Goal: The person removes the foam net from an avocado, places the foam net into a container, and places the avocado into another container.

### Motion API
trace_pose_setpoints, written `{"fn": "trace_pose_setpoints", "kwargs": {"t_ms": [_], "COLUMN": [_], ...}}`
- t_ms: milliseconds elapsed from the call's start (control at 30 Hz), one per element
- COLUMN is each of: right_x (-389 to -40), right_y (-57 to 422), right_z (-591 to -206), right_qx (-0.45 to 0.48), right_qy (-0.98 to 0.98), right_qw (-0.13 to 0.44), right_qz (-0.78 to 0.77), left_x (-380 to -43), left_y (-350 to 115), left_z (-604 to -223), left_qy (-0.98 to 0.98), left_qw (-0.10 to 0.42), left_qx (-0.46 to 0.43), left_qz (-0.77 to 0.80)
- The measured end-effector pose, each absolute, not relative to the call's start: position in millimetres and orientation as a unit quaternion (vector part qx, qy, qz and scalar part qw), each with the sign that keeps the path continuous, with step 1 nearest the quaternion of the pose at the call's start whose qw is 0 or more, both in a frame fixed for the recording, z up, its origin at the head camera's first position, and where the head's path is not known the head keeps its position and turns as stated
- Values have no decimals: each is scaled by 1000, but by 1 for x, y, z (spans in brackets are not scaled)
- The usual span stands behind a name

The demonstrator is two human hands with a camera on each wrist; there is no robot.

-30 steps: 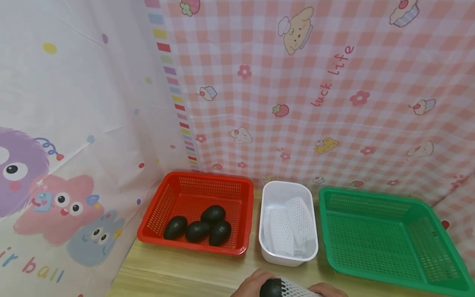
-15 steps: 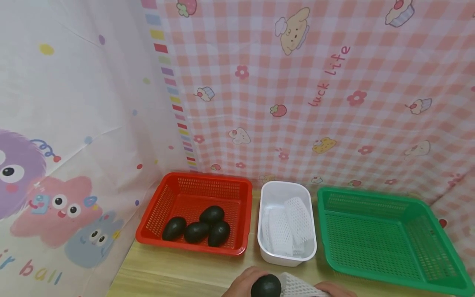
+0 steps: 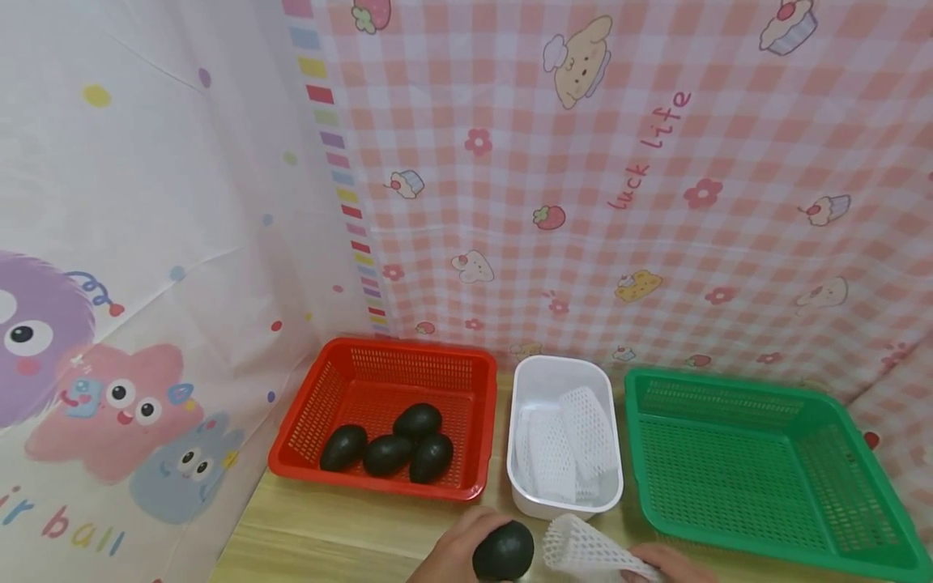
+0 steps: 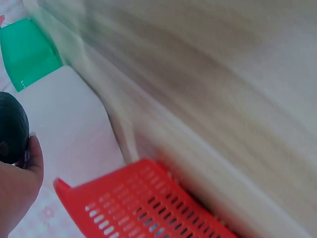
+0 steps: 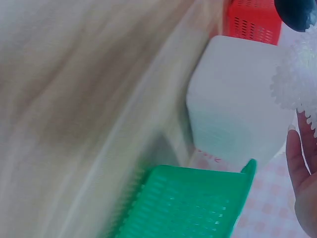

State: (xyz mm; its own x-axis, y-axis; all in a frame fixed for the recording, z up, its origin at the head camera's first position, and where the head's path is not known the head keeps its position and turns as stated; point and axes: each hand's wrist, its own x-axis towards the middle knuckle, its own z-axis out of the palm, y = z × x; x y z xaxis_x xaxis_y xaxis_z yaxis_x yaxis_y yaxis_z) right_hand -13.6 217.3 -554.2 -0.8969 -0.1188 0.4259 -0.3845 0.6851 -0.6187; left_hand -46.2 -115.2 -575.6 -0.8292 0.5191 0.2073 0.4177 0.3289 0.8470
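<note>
My left hand [image 3: 455, 552] grips a dark green avocado [image 3: 504, 551] at the bottom of the head view, fingers curled round its left side. In the left wrist view the same avocado [image 4: 12, 128] shows at the left edge. Just to its right, my right hand [image 3: 672, 563] holds a white foam mesh sleeve [image 3: 586, 547] by its narrow end. The sleeve's wide mouth faces the avocado, with a small gap between them. In the right wrist view, that frilled mouth [image 5: 299, 74] sits below the avocado [image 5: 297, 12].
Several avocados [image 3: 389, 455] lie in a red basket [image 3: 379, 488] at the left. A white tub [image 3: 567, 512] in the middle holds flat white mesh sleeves [image 3: 552, 455]. To the right stands a green basket [image 3: 729, 478]. A checked cloth [image 3: 510, 210] hangs behind the wooden table [image 3: 328, 534].
The avocado, earlier partly inside the mesh sleeve, has come out of its mouth. My left hand has moved left with it, while my right hand has shifted slightly right with the sleeve.
</note>
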Motion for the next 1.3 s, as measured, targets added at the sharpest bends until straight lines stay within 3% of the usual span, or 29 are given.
{"fn": "trace_pose_setpoints", "kwargs": {"t_ms": [167, 467, 800, 1100, 1300], "right_x": [-15, -27, -37, -51, -64], "right_y": [212, 207, 200, 195, 193], "right_z": [-539, -523, -509, -506, -507], "right_qx": [133, 75, 24, 2, 34], "right_qy": [-876, -858, -857, -859, -847], "right_qw": [214, 281, 279, 270, 283], "right_qz": [411, 423, 433, 435, 450], "left_x": [-51, -64, -83, -101, -116], "left_y": [-121, -134, -146, -162, -175], "left_z": [-564, -551, -549, -544, -542], "left_qy": [832, 846, 862, 865, 878], "left_qw": [56, -38, -120, -128, -138], "left_qx": [261, 260, 225, 182, 152], "left_qz": [486, 464, 438, 450, 432]}}
